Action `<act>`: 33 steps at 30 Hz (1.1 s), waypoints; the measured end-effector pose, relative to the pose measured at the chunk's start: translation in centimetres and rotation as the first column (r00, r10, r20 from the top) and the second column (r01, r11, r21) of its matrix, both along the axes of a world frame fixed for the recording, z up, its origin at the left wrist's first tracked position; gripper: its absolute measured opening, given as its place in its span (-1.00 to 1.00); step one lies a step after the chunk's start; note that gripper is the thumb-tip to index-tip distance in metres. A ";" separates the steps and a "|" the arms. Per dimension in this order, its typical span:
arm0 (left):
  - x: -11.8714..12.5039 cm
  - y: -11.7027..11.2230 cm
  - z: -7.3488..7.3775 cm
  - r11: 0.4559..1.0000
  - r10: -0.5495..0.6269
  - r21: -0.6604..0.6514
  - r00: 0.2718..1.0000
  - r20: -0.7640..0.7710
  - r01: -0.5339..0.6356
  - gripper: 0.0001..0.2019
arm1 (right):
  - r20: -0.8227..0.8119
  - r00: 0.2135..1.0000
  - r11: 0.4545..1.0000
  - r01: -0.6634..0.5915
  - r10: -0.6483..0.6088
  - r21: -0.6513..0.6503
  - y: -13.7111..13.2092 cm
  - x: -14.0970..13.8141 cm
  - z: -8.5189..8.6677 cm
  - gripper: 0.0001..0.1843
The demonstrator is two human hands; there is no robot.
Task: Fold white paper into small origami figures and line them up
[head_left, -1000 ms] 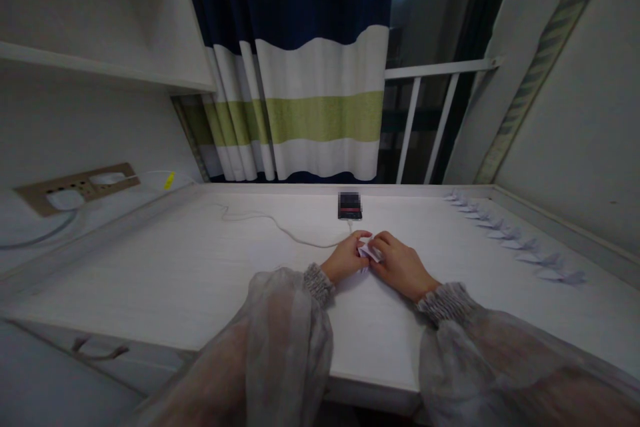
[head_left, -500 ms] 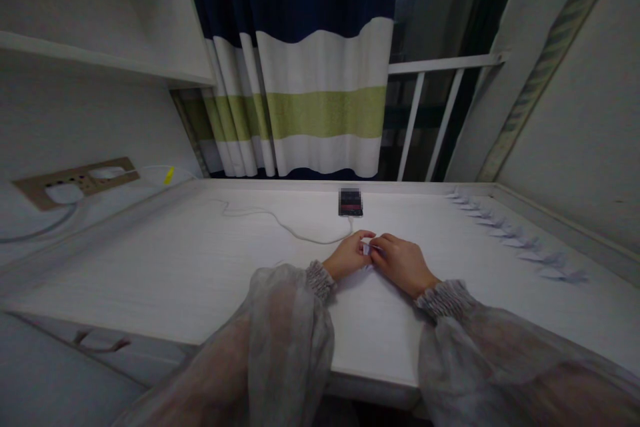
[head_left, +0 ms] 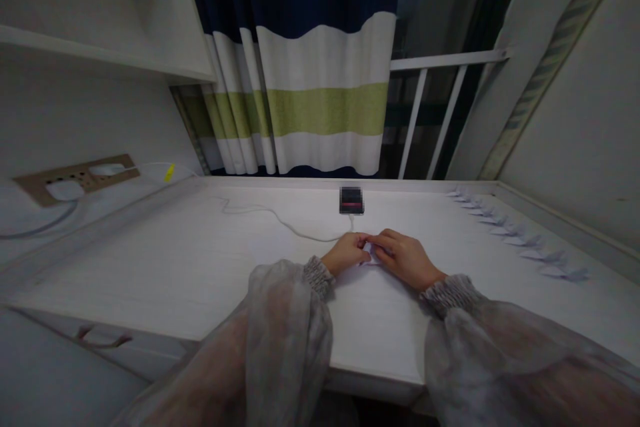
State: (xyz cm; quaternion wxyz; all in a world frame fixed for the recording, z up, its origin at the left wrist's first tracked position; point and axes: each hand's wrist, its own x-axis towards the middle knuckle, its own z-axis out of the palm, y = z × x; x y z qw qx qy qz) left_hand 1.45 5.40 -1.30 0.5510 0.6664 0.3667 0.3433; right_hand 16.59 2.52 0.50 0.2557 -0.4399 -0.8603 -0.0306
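A small piece of folded white paper (head_left: pixel 371 255) is held between my two hands, low over the white desk. My left hand (head_left: pixel 347 253) pinches its left side with thumb and fingers. From the right, my right hand (head_left: pixel 406 257) grips the same paper, and the fingertips of both hands meet at its top. The fingers cover much of the paper, so its full shape is hidden. Just beyond my hands, a phone (head_left: pixel 351 201) with a blurred screen stands near the back of the desk, with a white cable (head_left: pixel 285 225) running from it.
Several folded white paper pieces (head_left: pixel 515 233) form a slanting row along the right side of the desk (head_left: pixel 150 267). A striped curtain (head_left: pixel 325 113) hangs behind, beside a white window rail (head_left: pixel 445 61). Plugs sit in a socket strip (head_left: pixel 83 179) on the left wall.
My fingertips have drawn together at the top of the paper, and more of the paper shows below them. My right hand has shifted slightly. The view has moved a little.
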 end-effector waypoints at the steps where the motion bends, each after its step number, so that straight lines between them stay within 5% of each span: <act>1: 0.0 0.0 0.0 1.000 -0.005 0.003 1.000 -0.001 0.005 -0.65 | -0.013 1.000 1.000 -0.020 0.020 0.002 0.0 0.1 0.0 -0.68; 12: 0.0 -0.5 0.5 0.993 -0.080 -0.076 0.994 0.079 0.087 -0.83 | -0.337 0.924 0.969 -0.226 0.182 -0.096 0.3 -0.1 -0.1 -0.69; 21: -0.9 -1.3 1.8 0.909 -0.160 -0.300 0.908 0.387 0.288 -0.72 | -0.673 0.739 0.926 -0.284 0.044 -0.250 0.8 -0.2 -0.2 -0.84; 26: -1.3 -1.0 1.5 0.900 -0.216 -0.278 0.897 0.387 0.337 -0.67 | -0.781 0.623 0.884 -0.339 -0.048 -0.324 0.5 -0.3 0.3 -0.90; 33: -1.1 -0.8 0.8 0.929 -0.187 -0.254 0.933 0.308 0.270 -0.65 | -0.772 0.612 0.817 -0.349 -0.173 -0.460 0.3 -0.7 0.3 -0.88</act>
